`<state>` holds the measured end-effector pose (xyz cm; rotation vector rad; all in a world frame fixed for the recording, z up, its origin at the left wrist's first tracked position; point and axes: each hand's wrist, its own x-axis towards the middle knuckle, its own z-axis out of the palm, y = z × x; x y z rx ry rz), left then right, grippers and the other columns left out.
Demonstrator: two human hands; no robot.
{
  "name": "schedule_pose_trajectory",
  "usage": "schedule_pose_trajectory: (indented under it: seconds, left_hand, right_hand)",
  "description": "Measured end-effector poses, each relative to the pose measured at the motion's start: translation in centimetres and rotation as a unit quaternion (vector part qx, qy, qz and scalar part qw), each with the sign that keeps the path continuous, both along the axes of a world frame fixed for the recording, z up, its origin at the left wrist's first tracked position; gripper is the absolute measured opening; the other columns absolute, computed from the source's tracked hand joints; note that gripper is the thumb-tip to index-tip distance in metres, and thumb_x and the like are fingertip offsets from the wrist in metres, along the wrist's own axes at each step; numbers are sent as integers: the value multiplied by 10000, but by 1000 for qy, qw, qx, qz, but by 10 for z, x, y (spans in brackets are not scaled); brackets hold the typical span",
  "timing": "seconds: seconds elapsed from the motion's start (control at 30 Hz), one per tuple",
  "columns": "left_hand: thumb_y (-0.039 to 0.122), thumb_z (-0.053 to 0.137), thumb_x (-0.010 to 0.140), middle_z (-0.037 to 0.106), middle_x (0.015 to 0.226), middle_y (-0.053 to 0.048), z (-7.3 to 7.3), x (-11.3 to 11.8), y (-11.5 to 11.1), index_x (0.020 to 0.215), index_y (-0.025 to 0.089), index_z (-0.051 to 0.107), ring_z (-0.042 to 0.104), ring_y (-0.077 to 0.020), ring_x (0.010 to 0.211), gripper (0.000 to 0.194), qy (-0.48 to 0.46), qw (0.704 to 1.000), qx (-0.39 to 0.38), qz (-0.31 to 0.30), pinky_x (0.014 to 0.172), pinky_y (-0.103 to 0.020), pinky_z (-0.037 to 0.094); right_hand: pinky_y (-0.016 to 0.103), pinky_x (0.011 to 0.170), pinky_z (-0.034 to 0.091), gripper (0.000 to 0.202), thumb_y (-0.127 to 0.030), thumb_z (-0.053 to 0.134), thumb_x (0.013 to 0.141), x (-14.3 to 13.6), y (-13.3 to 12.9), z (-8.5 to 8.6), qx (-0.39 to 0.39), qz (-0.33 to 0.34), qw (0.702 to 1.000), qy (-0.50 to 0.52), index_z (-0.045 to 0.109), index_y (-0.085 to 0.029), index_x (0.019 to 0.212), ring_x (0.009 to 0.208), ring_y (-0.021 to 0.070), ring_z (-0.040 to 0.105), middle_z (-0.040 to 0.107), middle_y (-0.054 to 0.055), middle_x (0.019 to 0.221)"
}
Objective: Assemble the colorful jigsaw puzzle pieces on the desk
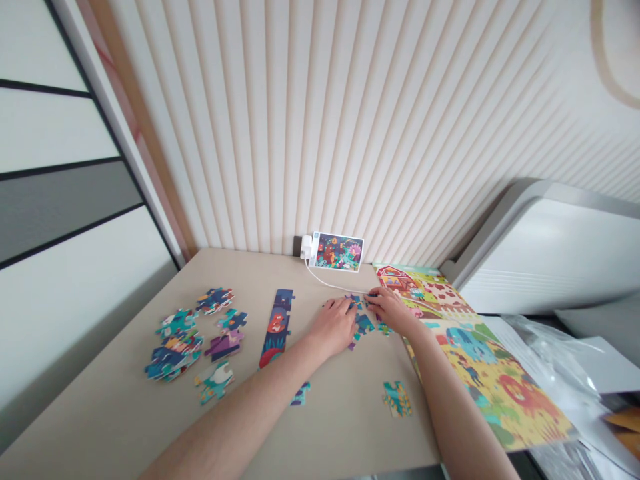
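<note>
Both of my hands are over a small cluster of jigsaw puzzle pieces point(365, 325) on the table. My left hand point(336, 325) comes in from the left, its fingers bent and closed at the edge of a blue puzzle piece point(357, 299). Facing it, my right hand point(393, 311) has its fingertips pinched on a dark puzzle piece, mostly hidden. More colourful pieces peek out under the right palm. A joined strip of pieces point(278, 320) with a red animal lies left of my left hand, partly covered by the forearm.
Loose puzzle pieces point(175, 353) are heaped at the left. A single piece point(397, 399) lies near the front, and another point(301, 395) beside my left forearm. A picture card point(338, 251) leans on the wall by a white charger point(306, 247) with a cable. Illustrated boards point(480, 373) cover the right side.
</note>
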<state>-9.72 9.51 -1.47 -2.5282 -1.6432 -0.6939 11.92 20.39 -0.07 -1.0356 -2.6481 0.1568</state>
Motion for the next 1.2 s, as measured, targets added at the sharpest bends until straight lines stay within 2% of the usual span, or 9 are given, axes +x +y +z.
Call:
schedule_pose_trajectory:
  seconds: [0.27, 0.63, 0.83, 1.03, 1.2]
  left_hand:
    - [258, 481, 972, 606, 1321, -138, -1, 0, 1, 1292, 182, 599, 535, -266, 1254, 349, -8, 1000, 10, -4, 1089, -421, 388]
    - [279, 471, 980, 596, 1341, -139, -2, 0, 1, 1298, 176, 597, 512, -269, 1282, 358, 0, 1000, 10, -9, 1098, -435, 369]
    - [266, 462, 977, 599, 1339, -141, -2, 0, 2, 1300, 161, 596, 508, -267, 1290, 365, 0, 1000, 10, -12, 1104, -428, 369]
    - [256, 492, 956, 589, 1366, -135, -4, 0, 2, 1318, 166, 587, 503, -270, 1296, 384, -1, 1000, 11, -11, 1102, -434, 375]
    - [246, 491, 956, 587, 1363, -138, -3, 0, 2, 1329, 171, 577, 503, -272, 1298, 391, 1, 1000, 11, -9, 1097, -435, 381]
  right_hand:
    - [435, 1047, 482, 355, -315, 548, 973, 2, 3, -10, -47, 28, 996, 64, 689, -267, 1295, 1150, 268, 604, 635, 111, 1236]
    - [440, 1050, 487, 368, -321, 524, 993, 4, 4, -16, -58, 44, 993, 96, 659, -284, 1334, 1173, 259, 605, 629, 108, 1256]
    - [450, 1052, 480, 347, -348, 560, 975, -2, 8, -21, -33, 41, 995, 89, 697, -260, 1281, 1168, 265, 607, 634, 120, 1237]
    - [396, 996, 509, 308, -380, 635, 920, -9, 6, -10, -37, 5, 998, 60, 761, -242, 1164, 1075, 253, 645, 664, 105, 1159]
    - [372, 954, 508, 278, -427, 599, 956, -16, 4, -5, -36, -38, 999, 14, 777, -285, 1113, 1033, 234, 654, 677, 74, 1120]
